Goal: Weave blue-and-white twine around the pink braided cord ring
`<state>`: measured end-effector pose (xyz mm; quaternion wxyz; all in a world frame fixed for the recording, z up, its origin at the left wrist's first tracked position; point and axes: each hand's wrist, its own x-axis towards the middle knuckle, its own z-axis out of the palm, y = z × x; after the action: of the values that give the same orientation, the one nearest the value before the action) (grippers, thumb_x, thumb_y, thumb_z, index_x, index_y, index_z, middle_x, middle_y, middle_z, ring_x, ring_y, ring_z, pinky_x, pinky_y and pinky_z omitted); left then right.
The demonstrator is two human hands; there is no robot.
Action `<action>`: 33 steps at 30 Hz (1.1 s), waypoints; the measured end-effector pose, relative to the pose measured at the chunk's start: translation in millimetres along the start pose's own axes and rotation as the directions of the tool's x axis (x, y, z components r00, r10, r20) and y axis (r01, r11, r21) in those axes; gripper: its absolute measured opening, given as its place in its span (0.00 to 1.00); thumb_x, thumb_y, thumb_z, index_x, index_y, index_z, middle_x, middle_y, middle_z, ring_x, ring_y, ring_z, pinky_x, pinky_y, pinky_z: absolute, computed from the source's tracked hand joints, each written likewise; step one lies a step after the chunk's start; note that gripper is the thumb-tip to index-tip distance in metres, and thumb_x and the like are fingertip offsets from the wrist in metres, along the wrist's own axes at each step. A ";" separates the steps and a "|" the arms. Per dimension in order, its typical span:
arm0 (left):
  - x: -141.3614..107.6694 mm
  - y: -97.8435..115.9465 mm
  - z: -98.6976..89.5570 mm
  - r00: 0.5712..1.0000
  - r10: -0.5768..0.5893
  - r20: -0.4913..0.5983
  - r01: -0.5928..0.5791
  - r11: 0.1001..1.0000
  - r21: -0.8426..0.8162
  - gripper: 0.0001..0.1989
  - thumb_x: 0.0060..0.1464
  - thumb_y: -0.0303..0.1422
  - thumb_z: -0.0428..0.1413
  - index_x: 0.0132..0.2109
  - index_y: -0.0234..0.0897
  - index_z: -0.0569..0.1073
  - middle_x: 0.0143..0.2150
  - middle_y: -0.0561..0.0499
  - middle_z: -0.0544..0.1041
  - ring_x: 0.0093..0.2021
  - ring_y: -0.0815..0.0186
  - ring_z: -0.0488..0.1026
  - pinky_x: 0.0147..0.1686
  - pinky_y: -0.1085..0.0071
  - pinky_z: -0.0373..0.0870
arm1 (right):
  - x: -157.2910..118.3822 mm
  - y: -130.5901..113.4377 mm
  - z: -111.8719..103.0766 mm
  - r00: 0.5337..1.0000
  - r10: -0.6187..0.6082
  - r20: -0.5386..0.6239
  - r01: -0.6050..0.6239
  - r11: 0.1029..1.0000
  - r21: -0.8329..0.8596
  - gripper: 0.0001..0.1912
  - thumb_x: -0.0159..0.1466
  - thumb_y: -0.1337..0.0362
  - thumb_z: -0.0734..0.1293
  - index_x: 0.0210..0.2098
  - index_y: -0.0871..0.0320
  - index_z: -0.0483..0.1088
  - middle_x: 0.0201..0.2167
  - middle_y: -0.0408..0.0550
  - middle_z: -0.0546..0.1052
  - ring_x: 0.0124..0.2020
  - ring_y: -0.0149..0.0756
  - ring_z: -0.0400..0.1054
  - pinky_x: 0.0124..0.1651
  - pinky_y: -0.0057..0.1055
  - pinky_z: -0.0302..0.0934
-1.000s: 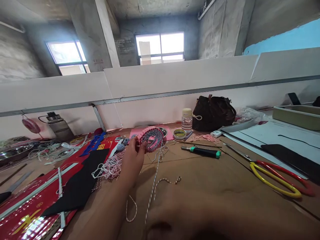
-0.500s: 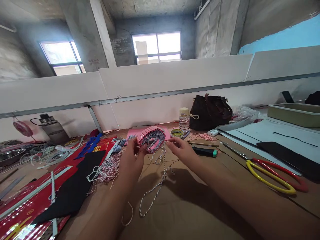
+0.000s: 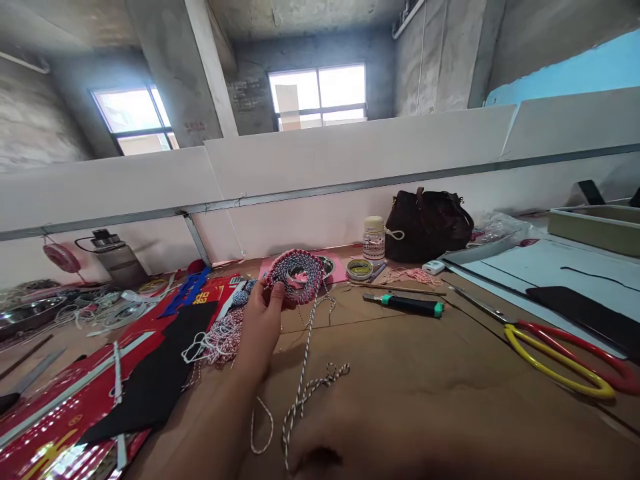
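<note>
My left hand (image 3: pixel 263 312) grips the left edge of a ring-shaped piece of cord work (image 3: pixel 313 293), with the thumb in front. The ring is wound in pink and dark-and-white cord, and its round opening faces me. From it a black-and-white twisted cord (image 3: pixel 306 347) hangs down to the table and lies in loops there. My right hand (image 3: pixel 335 433) is low at the front, close to the cord's lower end. Motion smears its fingers, so whether it holds the cord is unclear.
A utility knife (image 3: pixel 410 305), large scissors with red and yellow handles (image 3: pixel 555 357), a tape roll (image 3: pixel 359 269) and a jar (image 3: pixel 374 240) lie or stand to the right. A dark bag (image 3: pixel 427 227) is behind them. Tangled cords (image 3: pixel 220 340) and black fabric (image 3: pixel 150 380) lie left.
My right hand has come away from beside the ring, down and toward me. The ring has turned so its opening faces me more. The hanging cord is straighter; my left hand keeps hold.
</note>
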<state>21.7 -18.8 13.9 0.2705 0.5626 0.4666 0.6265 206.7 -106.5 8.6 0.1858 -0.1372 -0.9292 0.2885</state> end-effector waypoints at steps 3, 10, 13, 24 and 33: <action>-0.6 1.3 0.5 1.000 -0.015 -0.002 0.015 0.998 -0.056 0.26 0.55 0.52 0.55 0.49 0.35 0.68 0.43 0.45 0.78 0.37 0.60 0.78 0.39 0.61 0.76 | 2.9 17.7 -12.5 0.956 0.134 -0.260 -0.129 0.991 0.034 0.10 0.66 0.61 0.65 0.30 0.56 0.73 0.25 0.40 0.73 0.27 0.28 0.63 0.31 0.25 0.54; -6.6 5.4 2.8 0.996 0.094 -0.007 -0.092 0.990 0.107 0.24 0.57 0.52 0.54 0.49 0.36 0.68 0.36 0.47 0.78 0.34 0.59 0.78 0.40 0.59 0.75 | 13.8 80.8 -56.6 0.545 0.477 -0.690 -0.233 0.876 0.422 0.16 0.61 0.50 0.66 0.38 0.58 0.70 0.21 0.38 0.62 0.23 0.30 0.54 0.26 0.28 0.48; -11.6 6.1 8.5 0.994 0.094 0.049 -0.098 0.992 0.077 0.23 0.58 0.51 0.53 0.48 0.36 0.67 0.35 0.48 0.78 0.34 0.60 0.78 0.40 0.59 0.75 | 14.8 88.8 -56.0 0.554 0.522 -0.648 -0.200 0.840 0.505 0.23 0.59 0.46 0.67 0.44 0.58 0.70 0.19 0.35 0.58 0.21 0.29 0.50 0.24 0.28 0.43; -17.0 20.0 12.0 0.975 -0.125 0.183 0.148 0.982 -0.121 0.26 0.53 0.52 0.58 0.50 0.36 0.71 0.44 0.46 0.80 0.37 0.62 0.79 0.39 0.61 0.80 | 11.1 73.2 -57.6 0.634 0.414 -0.653 -0.134 0.891 0.434 0.18 0.64 0.49 0.64 0.41 0.59 0.70 0.25 0.40 0.65 0.23 0.28 0.53 0.23 0.26 0.46; -8.6 14.5 4.0 0.946 -0.121 0.302 0.161 0.980 -0.114 0.25 0.53 0.51 0.59 0.50 0.37 0.72 0.46 0.45 0.81 0.39 0.60 0.80 0.41 0.58 0.80 | 10.4 79.0 -59.2 0.605 0.423 -0.674 -0.179 0.897 0.403 0.20 0.64 0.49 0.63 0.44 0.59 0.71 0.24 0.40 0.65 0.24 0.31 0.56 0.26 0.28 0.49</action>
<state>30.1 -31.1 22.6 0.4189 0.5945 0.4162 0.5457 234.2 -11.1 10.2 0.5166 -0.3702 -0.6783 0.3689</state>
